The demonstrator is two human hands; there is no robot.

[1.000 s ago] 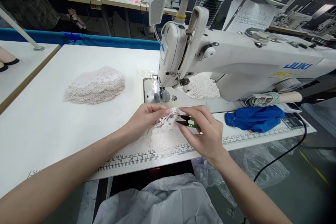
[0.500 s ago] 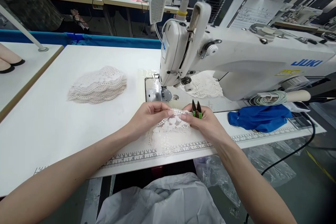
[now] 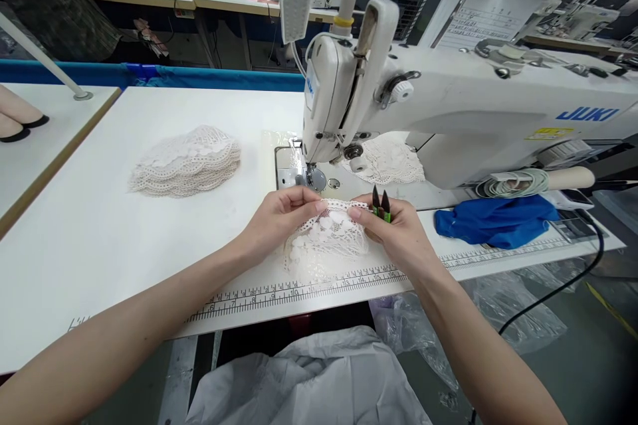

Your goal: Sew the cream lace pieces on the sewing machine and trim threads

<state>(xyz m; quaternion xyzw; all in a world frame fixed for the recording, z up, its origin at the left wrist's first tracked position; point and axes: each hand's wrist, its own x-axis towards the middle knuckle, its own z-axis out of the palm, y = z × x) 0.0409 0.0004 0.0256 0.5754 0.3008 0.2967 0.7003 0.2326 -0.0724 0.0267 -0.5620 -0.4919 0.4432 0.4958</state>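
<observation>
A white lace piece (image 3: 331, 232) hangs between my two hands, just in front of the needle plate of the white sewing machine (image 3: 339, 93). My left hand (image 3: 284, 219) pinches its upper left edge between thumb and fingers. The upper right edge is pinched by my right hand (image 3: 391, 226), which also holds green-handled thread snips (image 3: 381, 206), their dark blades pointing up. To the left on the white table lies a stack of lace pieces (image 3: 187, 163). More lace (image 3: 391, 159) lies under the machine's arm, partly hidden by it.
A blue cloth (image 3: 496, 220) lies right of my right hand, near a cone wound with pale cord (image 3: 518, 182). A printed ruler strip (image 3: 279, 295) runs along the table's front edge. Across the aisle, a person in dark clothing (image 3: 44, 6) stands by another table.
My hands are slightly further apart, and the lace's top edge is stretched straighter between them. My right hand and the snips have shifted a little to the right.
</observation>
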